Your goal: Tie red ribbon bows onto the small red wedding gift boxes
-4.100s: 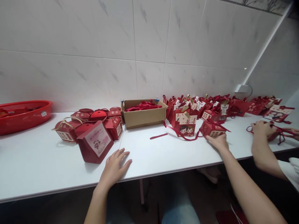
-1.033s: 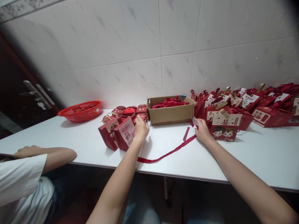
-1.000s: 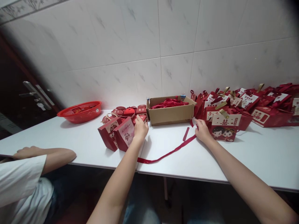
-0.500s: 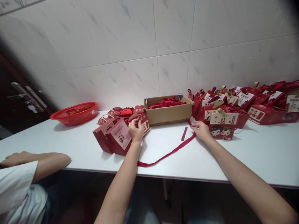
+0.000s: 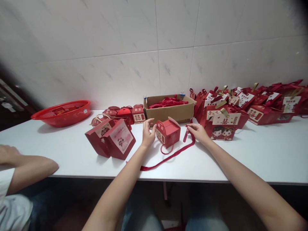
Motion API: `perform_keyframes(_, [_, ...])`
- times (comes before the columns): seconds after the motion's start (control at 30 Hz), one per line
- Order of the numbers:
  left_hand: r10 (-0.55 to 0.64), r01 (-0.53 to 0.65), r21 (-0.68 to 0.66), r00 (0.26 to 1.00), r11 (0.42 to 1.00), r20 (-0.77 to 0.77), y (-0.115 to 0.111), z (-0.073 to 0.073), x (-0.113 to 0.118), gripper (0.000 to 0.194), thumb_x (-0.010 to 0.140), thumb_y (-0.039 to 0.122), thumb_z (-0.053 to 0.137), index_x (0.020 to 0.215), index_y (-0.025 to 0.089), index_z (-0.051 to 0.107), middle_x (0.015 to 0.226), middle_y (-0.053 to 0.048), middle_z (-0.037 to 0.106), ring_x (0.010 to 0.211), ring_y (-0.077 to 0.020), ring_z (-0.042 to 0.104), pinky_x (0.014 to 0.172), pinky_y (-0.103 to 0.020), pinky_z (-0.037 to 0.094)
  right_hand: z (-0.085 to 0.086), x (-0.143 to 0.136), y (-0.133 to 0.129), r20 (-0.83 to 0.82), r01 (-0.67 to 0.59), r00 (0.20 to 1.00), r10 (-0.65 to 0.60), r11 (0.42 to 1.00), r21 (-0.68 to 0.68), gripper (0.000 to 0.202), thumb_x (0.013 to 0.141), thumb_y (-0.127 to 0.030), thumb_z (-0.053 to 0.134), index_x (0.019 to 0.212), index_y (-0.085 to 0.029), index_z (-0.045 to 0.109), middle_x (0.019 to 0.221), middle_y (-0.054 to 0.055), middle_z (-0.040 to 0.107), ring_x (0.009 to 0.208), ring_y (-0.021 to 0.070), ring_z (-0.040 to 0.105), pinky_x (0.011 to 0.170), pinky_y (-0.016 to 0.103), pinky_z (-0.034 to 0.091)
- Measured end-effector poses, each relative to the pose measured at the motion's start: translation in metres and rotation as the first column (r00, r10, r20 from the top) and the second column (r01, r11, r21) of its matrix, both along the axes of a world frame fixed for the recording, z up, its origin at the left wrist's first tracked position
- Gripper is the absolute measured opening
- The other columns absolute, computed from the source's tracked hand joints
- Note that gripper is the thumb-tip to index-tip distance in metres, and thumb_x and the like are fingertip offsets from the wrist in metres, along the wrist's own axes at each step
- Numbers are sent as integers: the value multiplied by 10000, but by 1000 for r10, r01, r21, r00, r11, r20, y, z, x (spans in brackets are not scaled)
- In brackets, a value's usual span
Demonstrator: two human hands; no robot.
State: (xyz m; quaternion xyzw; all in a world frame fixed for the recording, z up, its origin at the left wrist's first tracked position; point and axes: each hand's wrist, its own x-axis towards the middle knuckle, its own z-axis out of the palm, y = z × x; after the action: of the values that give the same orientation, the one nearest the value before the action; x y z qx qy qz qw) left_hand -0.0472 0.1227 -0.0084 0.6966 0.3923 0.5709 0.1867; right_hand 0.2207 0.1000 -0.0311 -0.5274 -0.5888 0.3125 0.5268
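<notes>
A small red gift box (image 5: 168, 132) with rounded flaps stands in the middle of the white table, a thin red cord loop hanging from its lower front. Just left of it is my left hand (image 5: 148, 132), fingers apart and curved beside the box's left flap. My right hand (image 5: 196, 131) pinches the end of a long dark red ribbon (image 5: 166, 158), to the right of the box. From there the ribbon curves across the table toward my left forearm. Two taller red boxes (image 5: 120, 139) stand to the left of my left hand.
Behind is a cardboard box (image 5: 169, 113) of red ribbons. Small red boxes (image 5: 138, 114) stand left of it, and a red basin (image 5: 62, 114) farther left. Many finished-looking red gift bags (image 5: 264, 112) crowd the right. A person's forearm (image 5: 33, 166) rests at the left edge.
The small red box has come from the group at the left to the middle, and my left hand has opened beside it. My right hand still pinches ribbon. The view has shifted slightly.
</notes>
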Motion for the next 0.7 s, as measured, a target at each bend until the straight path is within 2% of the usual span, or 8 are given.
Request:
perform_keyframes(0.07, [-54, 53, -20, 998, 998, -20, -3, -4, 2, 338, 887, 386, 440, 1169, 200, 464, 1195, -119, 521, 1065, -209, 552, 861, -346, 482, 2, -4, -2, -48, -46, 998, 45, 999, -24, 358, 752, -466, 599, 943, -163, 604, 729, 53, 667, 703, 192, 652, 667, 329, 523])
perform_keyframes(0.17, [-177, 170, -74, 980, 983, -94, -7, -6, 6, 517, 807, 411, 571, 1257, 211, 414, 1283, -122, 492, 1125, -226, 534, 900, -351, 476, 7, -15, -6, -90, -108, 991, 103, 993, -41, 348, 776, -477, 572, 949, -175, 560, 797, 64, 677, 724, 188, 662, 663, 318, 525])
perform_keyframes(0.27, [-255, 233, -151, 955, 961, -151, -3, 2, 9, 559, 807, 383, 573, 1305, 218, 379, 1385, -131, 428, 1220, -241, 486, 950, -360, 457, 16, -26, -8, -69, -169, 984, 165, 984, -54, 315, 802, -466, 533, 914, -172, 551, 868, 80, 674, 761, 180, 655, 689, 308, 517])
perform_keyframes(0.33, [-304, 263, -217, 934, 940, -187, 5, 16, 10, 508, 848, 359, 498, 1317, 209, 371, 1387, -134, 442, 1235, -233, 487, 949, -355, 462, 27, -30, -7, -18, -219, 976, 219, 973, -75, 303, 806, -457, 529, 891, -167, 562, 858, 76, 668, 763, 173, 644, 701, 302, 508])
perform_keyframes(0.4, [-353, 281, -289, 905, 915, -238, 15, 36, 10, 503, 859, 364, 466, 1322, 189, 373, 1355, -144, 483, 1217, -228, 510, 924, -340, 479, 43, -28, -3, 60, -265, 960, 273, 958, -111, 291, 789, -445, 554, 861, -164, 581, 843, 67, 663, 752, 165, 626, 697, 289, 493])
perform_keyframes(0.53, [-410, 260, -384, 827, 886, -386, 29, 85, 6, 504, 855, 476, 452, 1273, 195, 459, 1331, -127, 514, 1152, -234, 549, 867, -321, 490, 89, -14, 10, 269, -337, 873, 406, 902, -269, 220, 709, -366, 648, 778, -157, 640, 760, 38, 650, 675, 143, 574, 616, 253, 443])
perform_keyframes(0.63, [-437, 221, -420, 724, 880, -534, 32, 110, 9, 415, 785, 486, 549, 1080, 200, 608, 1159, -90, 615, 988, -234, 604, 780, -317, 491, 125, -5, 17, 399, -319, 779, 483, 854, -411, 118, 616, -237, 709, 669, -143, 660, 652, 35, 637, 600, 141, 549, 558, 253, 406])
perform_keyframes(0.7, [-447, 198, -428, 640, 882, -625, 32, 118, 15, 326, 724, 434, 613, 943, 198, 664, 1037, -75, 645, 907, -229, 606, 727, -308, 478, 143, -5, 17, 474, -274, 740, 477, 857, -436, 93, 602, -195, 707, 665, -146, 661, 659, 41, 643, 591, 140, 543, 544, 254, 396])
